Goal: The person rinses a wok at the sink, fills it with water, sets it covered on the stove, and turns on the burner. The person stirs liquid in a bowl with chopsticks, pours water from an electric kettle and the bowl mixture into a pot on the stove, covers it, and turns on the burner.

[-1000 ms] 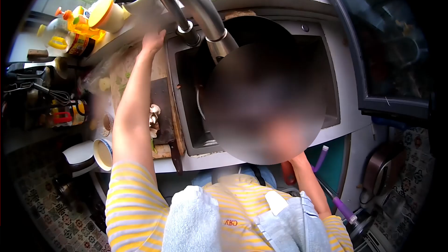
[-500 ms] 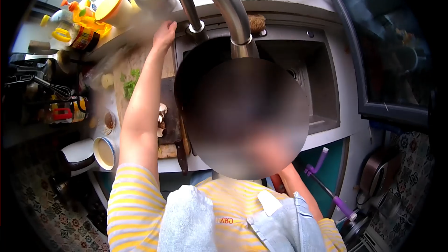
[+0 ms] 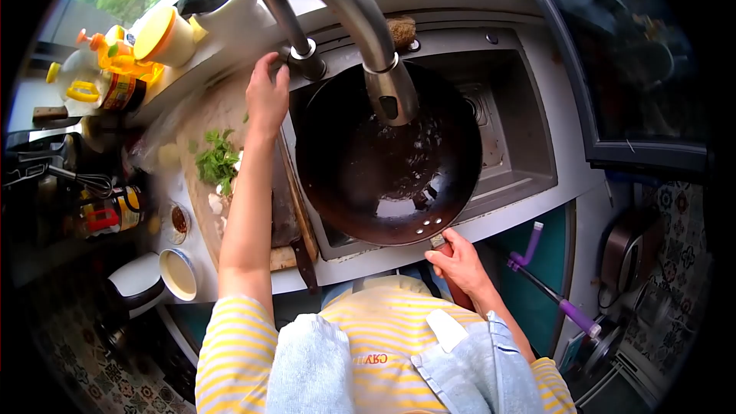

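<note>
A dark wok (image 3: 349, 176) rests over the sink with water in it, its handle toward my body. My right hand (image 3: 462, 267) is wrapped around the wooden wok handle (image 3: 458, 294). Above the wok curves a metal faucet (image 3: 360, 19), its spout head over the water. Beside the faucet's base, my left hand (image 3: 268, 100) is held with fingers loosely stretched and nothing in them; whether it touches the faucet is unclear. Under my left forearm lies a cutting board (image 3: 211, 119) with green herbs (image 3: 218, 159) and pale chopped pieces. A knife (image 3: 304, 264) sits at its near edge.
The sink basin (image 3: 529, 123) extends right of the wok. A brown scrubber (image 3: 401, 31) sits behind the faucet. Bottles (image 3: 123, 69) and a white pot (image 3: 230, 11) line the window side. A cream-coloured bowl (image 3: 179, 274) stands at the counter's left front. A dark glass panel (image 3: 629, 69) stands right.
The blurred round patch over the wok is gone, so the water and my right hand now show. My left hand's fingers have spread near the faucet base. The view has shifted slightly.
</note>
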